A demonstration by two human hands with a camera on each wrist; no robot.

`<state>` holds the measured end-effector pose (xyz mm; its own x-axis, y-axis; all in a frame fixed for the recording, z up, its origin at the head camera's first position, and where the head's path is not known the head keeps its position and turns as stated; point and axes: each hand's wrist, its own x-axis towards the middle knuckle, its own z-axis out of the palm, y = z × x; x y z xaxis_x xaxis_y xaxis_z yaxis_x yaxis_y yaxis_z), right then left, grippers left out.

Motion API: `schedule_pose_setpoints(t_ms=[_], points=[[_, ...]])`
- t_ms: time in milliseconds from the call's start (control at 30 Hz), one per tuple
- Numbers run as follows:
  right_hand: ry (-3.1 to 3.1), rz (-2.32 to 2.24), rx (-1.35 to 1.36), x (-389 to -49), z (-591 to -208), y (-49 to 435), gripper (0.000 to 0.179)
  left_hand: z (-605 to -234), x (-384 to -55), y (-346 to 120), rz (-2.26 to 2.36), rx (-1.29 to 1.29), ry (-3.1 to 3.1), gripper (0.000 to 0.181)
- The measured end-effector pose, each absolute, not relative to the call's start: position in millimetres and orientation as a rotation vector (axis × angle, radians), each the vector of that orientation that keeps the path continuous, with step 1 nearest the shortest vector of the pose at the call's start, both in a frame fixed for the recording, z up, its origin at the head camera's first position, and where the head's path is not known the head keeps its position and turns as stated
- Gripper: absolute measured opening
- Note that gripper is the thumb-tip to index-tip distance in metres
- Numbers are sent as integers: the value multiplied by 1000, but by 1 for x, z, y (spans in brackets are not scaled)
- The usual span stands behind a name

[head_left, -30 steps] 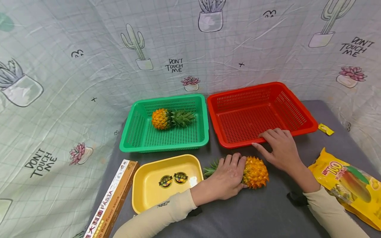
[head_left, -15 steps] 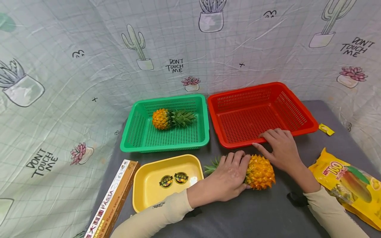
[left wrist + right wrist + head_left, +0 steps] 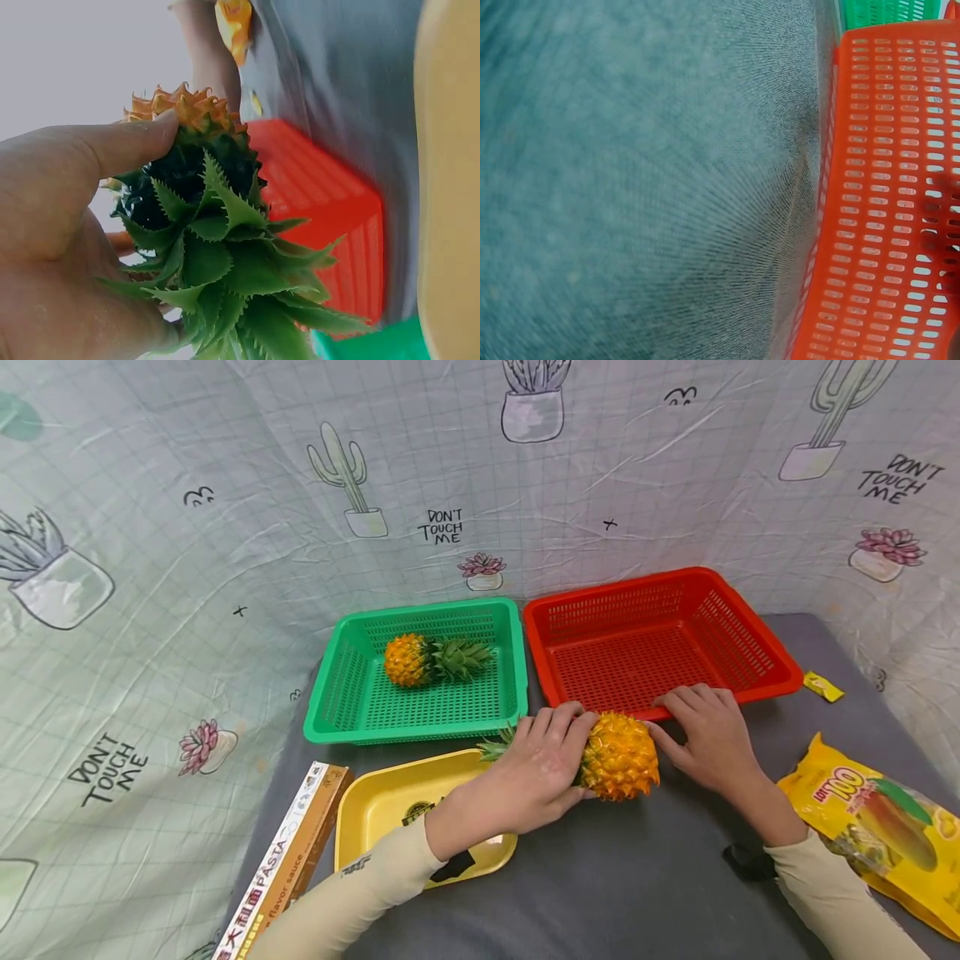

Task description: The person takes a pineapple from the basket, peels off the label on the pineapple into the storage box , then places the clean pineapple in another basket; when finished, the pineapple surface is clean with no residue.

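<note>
My left hand (image 3: 540, 768) grips a small pineapple (image 3: 621, 756) around the join of fruit and crown, holding it sideways above the table. Its orange fruit end points right and its green leaves stick out left. In the left wrist view, my thumb presses the fruit above the spiky leaves (image 3: 232, 262). My right hand (image 3: 708, 739) holds the near rim of a red basket (image 3: 750, 695), fingers over the rim and thumb on the outer side. Dark finger shapes show through the wall holes in the right wrist view. A second pineapple (image 3: 407, 660) lies in a green basket (image 3: 412, 733).
A yellow tray (image 3: 360, 797) sits under my left forearm, beside a pasta box (image 3: 281, 860). At the right lie a yellow snack bag (image 3: 877, 827) and a small yellow packet (image 3: 822, 686). A printed cloth (image 3: 225, 527) hangs behind the grey table (image 3: 645, 877).
The pineapple in my left hand first shifted slightly right, then rose off the table and moved left and away from me. My right hand has stayed at the red basket's rim.
</note>
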<state>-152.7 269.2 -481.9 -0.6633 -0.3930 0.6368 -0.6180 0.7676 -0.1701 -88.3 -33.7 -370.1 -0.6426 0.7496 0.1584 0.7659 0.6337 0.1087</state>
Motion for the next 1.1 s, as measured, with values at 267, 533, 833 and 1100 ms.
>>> schedule_pose_setpoints(t_ms=[267,533,833,1100], points=[[-2378,525,757,-153,-482,269,63,-351,-102,-62,-294,-1245,-2759,82],[-2393,522,755,-153,-480,269,43,-338,-116,-93,-328,-1170,-2775,81],[-2409,526,743,-153,-482,270,41,-333,-141,-128,-301,-1108,-2772,82],[-2416,521,738,-152,-482,269,45,-343,-160,-155,-322,-1077,-2786,82]])
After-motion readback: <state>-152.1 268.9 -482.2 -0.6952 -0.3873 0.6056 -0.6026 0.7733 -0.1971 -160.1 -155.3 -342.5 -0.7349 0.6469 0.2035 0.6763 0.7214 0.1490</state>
